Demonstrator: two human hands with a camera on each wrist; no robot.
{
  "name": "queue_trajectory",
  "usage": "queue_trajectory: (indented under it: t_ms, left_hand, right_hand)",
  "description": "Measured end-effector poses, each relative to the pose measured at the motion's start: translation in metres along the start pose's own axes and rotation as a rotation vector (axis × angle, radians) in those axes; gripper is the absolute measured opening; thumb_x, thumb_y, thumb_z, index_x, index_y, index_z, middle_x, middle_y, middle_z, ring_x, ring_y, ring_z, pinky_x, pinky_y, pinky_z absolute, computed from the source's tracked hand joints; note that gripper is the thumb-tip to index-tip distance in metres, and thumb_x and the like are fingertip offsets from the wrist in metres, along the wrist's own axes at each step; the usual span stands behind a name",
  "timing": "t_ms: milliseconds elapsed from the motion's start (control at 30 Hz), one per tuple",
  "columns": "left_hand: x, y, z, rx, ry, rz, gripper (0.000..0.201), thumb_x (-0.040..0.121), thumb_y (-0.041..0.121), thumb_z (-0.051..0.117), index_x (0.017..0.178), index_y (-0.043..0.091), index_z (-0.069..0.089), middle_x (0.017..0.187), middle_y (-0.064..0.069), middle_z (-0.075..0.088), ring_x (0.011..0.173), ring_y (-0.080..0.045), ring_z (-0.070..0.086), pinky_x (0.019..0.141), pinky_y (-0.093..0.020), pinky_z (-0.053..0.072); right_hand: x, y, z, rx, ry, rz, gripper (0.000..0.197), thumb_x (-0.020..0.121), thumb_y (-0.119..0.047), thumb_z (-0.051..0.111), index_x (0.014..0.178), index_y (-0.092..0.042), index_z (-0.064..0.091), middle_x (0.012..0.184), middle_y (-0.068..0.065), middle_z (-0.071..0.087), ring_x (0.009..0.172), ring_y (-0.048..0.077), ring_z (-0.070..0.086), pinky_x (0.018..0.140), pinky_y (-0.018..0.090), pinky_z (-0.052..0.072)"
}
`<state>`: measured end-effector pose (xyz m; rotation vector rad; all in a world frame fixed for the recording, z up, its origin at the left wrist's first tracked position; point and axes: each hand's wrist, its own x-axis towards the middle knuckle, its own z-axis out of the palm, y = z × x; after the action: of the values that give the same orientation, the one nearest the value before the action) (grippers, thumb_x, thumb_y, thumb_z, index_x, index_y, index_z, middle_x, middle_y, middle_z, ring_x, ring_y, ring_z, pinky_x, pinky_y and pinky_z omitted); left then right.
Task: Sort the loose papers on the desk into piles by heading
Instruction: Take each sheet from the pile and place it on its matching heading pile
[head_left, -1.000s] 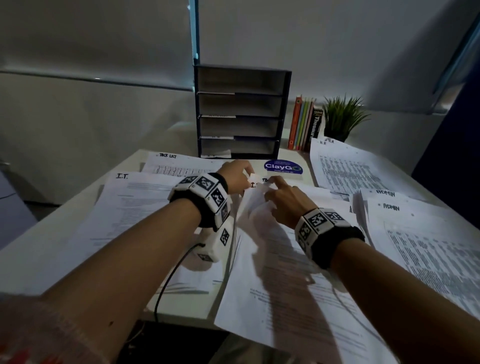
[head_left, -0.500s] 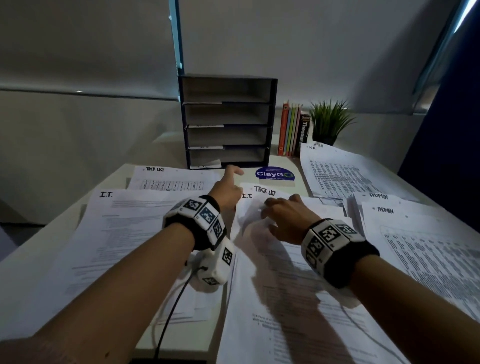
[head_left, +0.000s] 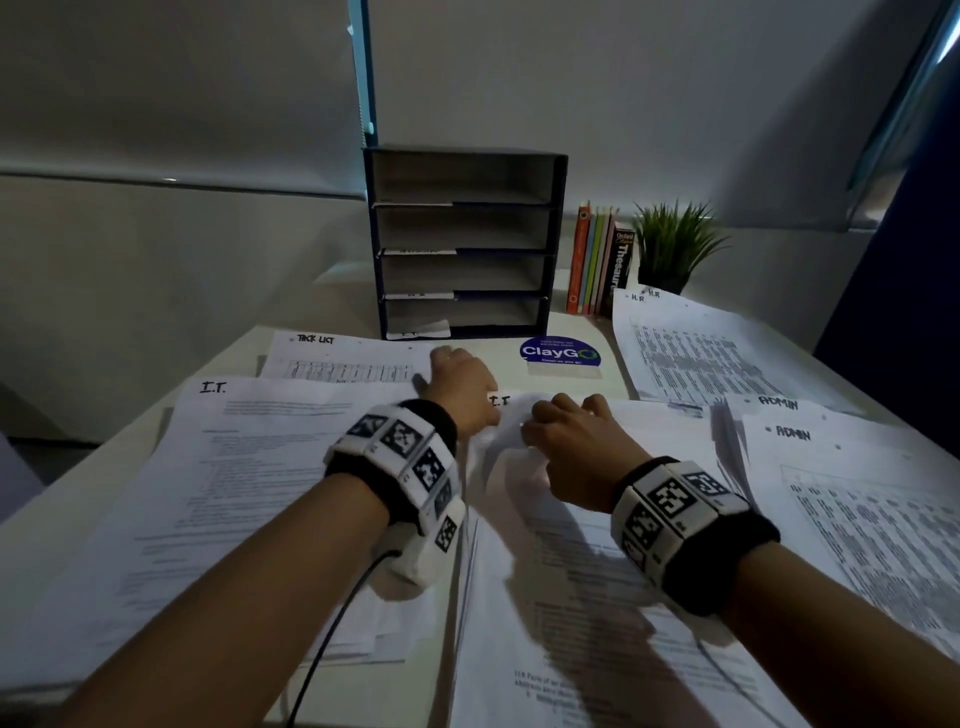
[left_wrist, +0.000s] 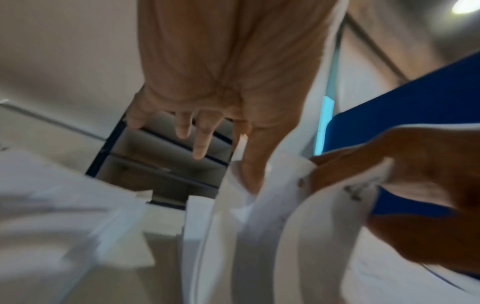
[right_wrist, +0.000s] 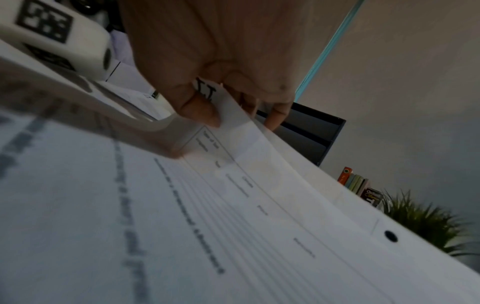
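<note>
Papers cover the counter (head_left: 244, 345) in the head view: an I.T. pile (head_left: 249, 467) at left, ADMIN sheets (head_left: 841, 493) at right. A second ago the sheet (head_left: 545, 545) under my hands was bunched up at its top; now it lies flatter, its I.T. heading showing, so it likely belongs on the left pile. Left wrist view: my left hand (left_wrist: 228, 82) has relaxed fingers, thumb against the sheet's edge. Right wrist view: my right hand (right_wrist: 215, 67) pinches the top corner beside the heading.
</note>
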<state>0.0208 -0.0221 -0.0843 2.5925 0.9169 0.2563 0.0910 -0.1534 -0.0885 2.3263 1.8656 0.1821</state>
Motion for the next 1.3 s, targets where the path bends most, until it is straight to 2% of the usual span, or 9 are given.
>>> queue_trajectory:
  t_ms: [133,233,367,667,833,933,1100,1233,1300]
  left_hand:
    - [-0.007,0.009,-0.001,-0.201,0.141,-0.045,0.023,0.085,0.026,0.064,0.086,0.003,0.062,0.103,-0.019,0.059,0.1,-0.032,0.056,0.072,-0.032,0.04]
    - [-0.005,0.003,0.004,-0.355,0.019,-0.177,0.03,0.084,0.024,0.066,0.095,-0.004,0.062,0.107,-0.022,0.063,0.097,-0.032,0.062,0.068,-0.03,0.045]
    - [-0.005,-0.002,0.012,-0.201,-0.158,-0.237,0.033,0.087,0.021,0.062,0.11,-0.002,0.056,0.114,-0.016,0.061,0.102,-0.028,0.06,0.07,-0.026,0.043]
    - [0.011,0.033,-0.052,-0.428,0.393,-0.054,0.027,0.09,0.019,0.058,0.108,0.001,0.065,0.11,-0.011,0.066,0.098,-0.022,0.062,0.059,-0.017,0.04]
    - [0.007,0.043,-0.116,-0.717,0.743,0.033,0.025,0.093,0.018,0.053,0.108,0.001,0.064,0.114,-0.01,0.065,0.104,-0.021,0.06,0.078,-0.02,0.045]
    - [0.006,0.036,-0.131,-0.725,0.79,0.048,0.02,0.094,0.014,0.047,0.101,0.003,0.062,0.108,-0.007,0.064,0.091,-0.014,0.058,0.071,-0.018,0.042]
    - [0.001,0.027,-0.125,-0.636,0.701,0.077,0.023,0.097,0.013,0.041,0.105,0.002,0.059,0.104,-0.006,0.06,0.088,-0.014,0.05,0.071,-0.018,0.037]
    - [-0.006,0.023,-0.124,-0.615,0.632,0.142,0.026,0.097,0.013,0.039,0.112,0.004,0.059,0.109,-0.011,0.062,0.098,-0.023,0.055,0.075,-0.025,0.039]
    - [-0.01,0.021,-0.128,-0.624,0.594,0.199,0.026,0.098,0.013,0.038,0.11,0.003,0.059,0.109,-0.015,0.063,0.096,-0.023,0.056,0.08,-0.03,0.044]
  right_hand:
    - [-0.004,0.014,-0.004,0.014,0.075,0.126,0.04,0.088,-0.019,0.047,0.128,-0.024,0.046,0.132,0.0,0.038,0.127,0.022,0.028,0.102,0.043,0.027]
    - [-0.005,0.023,-0.007,0.006,0.072,0.201,0.041,0.09,-0.018,0.048,0.13,-0.024,0.045,0.134,-0.001,0.037,0.128,0.025,0.025,0.1,0.043,0.03]
    - [0.0,0.029,-0.005,0.133,0.015,0.162,0.031,0.09,-0.012,0.05,0.121,-0.013,0.053,0.125,0.005,0.049,0.12,0.026,0.041,0.096,0.039,0.041]
    - [0.017,0.028,0.009,0.121,-0.065,0.102,0.04,0.092,-0.011,0.046,0.129,-0.025,0.048,0.127,0.0,0.053,0.122,0.023,0.041,0.095,0.04,0.035]
    - [0.015,0.031,0.007,0.071,-0.113,0.134,0.04,0.092,-0.009,0.043,0.128,-0.025,0.048,0.13,-0.002,0.051,0.124,0.021,0.042,0.096,0.04,0.032]
    - [0.013,0.037,-0.017,0.048,0.083,0.213,0.024,0.09,-0.009,0.047,0.111,-0.017,0.056,0.124,0.001,0.052,0.119,0.022,0.043,0.094,0.039,0.031]
    - [0.015,0.037,-0.088,0.248,0.694,0.311,0.017,0.089,-0.018,0.057,0.1,-0.009,0.067,0.141,0.007,0.037,0.128,0.026,0.03,0.098,0.039,0.028]
    - [0.03,0.03,-0.134,0.234,0.825,0.227,0.019,0.09,-0.017,0.056,0.104,-0.011,0.068,0.152,-0.002,0.025,0.138,0.027,0.017,0.104,0.042,0.022]
    - [0.041,0.028,-0.152,0.245,0.838,0.185,0.022,0.091,-0.018,0.055,0.108,-0.015,0.067,0.147,-0.004,0.036,0.137,0.023,0.021,0.104,0.039,0.019]
